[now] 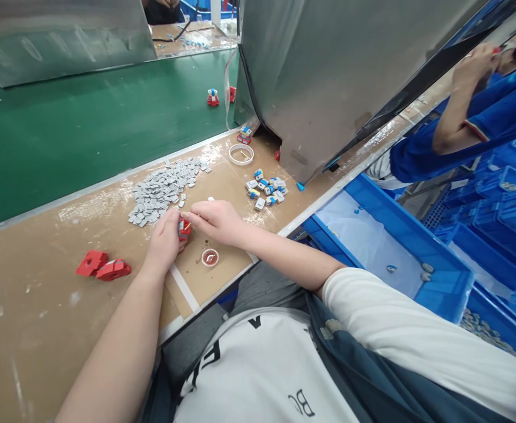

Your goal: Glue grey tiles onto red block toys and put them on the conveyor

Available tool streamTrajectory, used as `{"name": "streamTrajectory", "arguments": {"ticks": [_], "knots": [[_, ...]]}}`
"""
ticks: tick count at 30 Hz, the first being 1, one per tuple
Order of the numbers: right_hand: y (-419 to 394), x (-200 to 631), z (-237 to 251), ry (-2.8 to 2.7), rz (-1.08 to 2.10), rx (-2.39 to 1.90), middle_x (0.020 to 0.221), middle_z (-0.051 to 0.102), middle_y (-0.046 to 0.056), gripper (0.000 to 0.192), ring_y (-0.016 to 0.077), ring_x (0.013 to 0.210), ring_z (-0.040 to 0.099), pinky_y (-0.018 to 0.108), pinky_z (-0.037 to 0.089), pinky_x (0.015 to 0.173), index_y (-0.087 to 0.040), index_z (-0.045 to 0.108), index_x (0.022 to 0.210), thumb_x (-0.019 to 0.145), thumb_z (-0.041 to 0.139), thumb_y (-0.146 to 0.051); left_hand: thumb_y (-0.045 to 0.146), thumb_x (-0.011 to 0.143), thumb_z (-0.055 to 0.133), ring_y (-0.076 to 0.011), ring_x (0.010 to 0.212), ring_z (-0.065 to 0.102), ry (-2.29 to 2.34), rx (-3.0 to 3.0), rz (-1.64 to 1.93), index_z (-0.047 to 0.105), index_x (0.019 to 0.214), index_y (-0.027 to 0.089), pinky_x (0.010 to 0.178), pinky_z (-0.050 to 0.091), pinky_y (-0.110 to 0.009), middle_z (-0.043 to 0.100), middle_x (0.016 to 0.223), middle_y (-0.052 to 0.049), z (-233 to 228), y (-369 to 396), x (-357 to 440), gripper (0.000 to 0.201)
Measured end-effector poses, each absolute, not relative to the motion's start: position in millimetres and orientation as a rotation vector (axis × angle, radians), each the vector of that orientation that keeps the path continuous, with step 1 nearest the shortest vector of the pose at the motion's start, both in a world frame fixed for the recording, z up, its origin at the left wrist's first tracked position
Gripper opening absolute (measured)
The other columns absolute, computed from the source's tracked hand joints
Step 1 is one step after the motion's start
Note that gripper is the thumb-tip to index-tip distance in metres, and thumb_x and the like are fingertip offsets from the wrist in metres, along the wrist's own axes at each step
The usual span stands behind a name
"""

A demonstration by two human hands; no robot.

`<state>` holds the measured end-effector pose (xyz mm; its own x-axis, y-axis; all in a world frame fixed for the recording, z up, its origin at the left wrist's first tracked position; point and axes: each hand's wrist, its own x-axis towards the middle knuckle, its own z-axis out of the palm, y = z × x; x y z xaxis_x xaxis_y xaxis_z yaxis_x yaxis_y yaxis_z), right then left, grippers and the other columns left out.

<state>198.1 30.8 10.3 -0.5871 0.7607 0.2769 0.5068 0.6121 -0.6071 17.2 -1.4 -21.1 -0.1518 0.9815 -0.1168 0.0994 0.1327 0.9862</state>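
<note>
My left hand (164,238) curls round a red block (184,230), seemingly steadying it; against my right hand (217,222), grip indiscernible, a cup (210,265) sits near, perhaps for reach

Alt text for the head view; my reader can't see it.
The left hand holds a red part over a brown worktop, the right hand close against it. Gray pieces lie heaped beyond; white-and-blue blocks sit to the right, two red blocks left, a small cup nearer the body.
</note>
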Motion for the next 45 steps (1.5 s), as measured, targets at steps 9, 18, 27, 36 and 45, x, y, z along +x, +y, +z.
{"name": "streamTrajectory", "arguments": {"ticks": [9,18,27,36,45], "knots": [[35.0,198.3,-2.1,-2.159,0.618,-1.070,0.078,0.055,0.000,0.049,0.0144,0.075,0.047,0.029,0.028,0.073,-0.020,0.054,0.080,0.118,0.038,-0.046,0.058,0.107,0.057,-0.0119,0.043,0.035,1.357,1.121,1.135,0.063,0.093,0.024,0.038,0.024,-0.021,0.044,0.059,0.006,-25.8,-2.2,16.1,0.037],[35.4,200.0,1.3,-2.192,0.550,-1.113,0.076,0.055,0.000,0.047,0.0144,0.073,0.045,0.031,0.026,0.072,-0.019,0.057,0.081,0.118,0.042,-0.043,0.057,0.106,0.057,-0.0148,0.047,0.038,1.405,1.107,1.125,0.065,0.093,0.025,0.043,0.029,-0.023,0.045,0.060,0.005,-26.4,-2.8,16.3,0.035],[26.8,202.8,16.0,-2.332,0.607,-1.029,0.075,0.060,0.001,0.048,0.0155,0.075,0.051,0.031,0.024,0.070,-0.019,0.062,0.080,0.117,0.044,-0.043,0.058,0.104,0.061,-0.0154,0.053,0.045,1.388,1.133,1.182,0.059,0.088,0.024,0.045,0.034,-0.023,0.047,0.065,0.003,-32.1,-1.9,13.4,0.037],[33.0,198.0,9.7,-2.248,0.705,-0.928,0.074,0.055,-0.001,0.048,0.0138,0.073,0.047,0.029,0.027,0.072,-0.019,0.056,0.077,0.117,0.044,-0.044,0.049,0.107,0.054,-0.0156,0.064,0.048,1.519,1.246,1.103,0.051,0.081,0.023,0.056,0.041,-0.024,0.051,0.073,0.002,-22.1,-2.1,18.2,0.037],[36.8,197.2,5.5,-2.095,0.707,-1.089,0.072,0.048,-0.003,0.049,0.0122,0.071,0.039,0.029,0.024,0.069,-0.020,0.048,0.074,0.116,0.046,-0.045,0.057,0.110,0.049,-0.0163,0.056,0.045,1.478,1.263,1.059,0.062,0.095,0.024,0.050,0.034,-0.026,0.050,0.067,0.003,-28.4,-2.3,15.0,0.039]]}}
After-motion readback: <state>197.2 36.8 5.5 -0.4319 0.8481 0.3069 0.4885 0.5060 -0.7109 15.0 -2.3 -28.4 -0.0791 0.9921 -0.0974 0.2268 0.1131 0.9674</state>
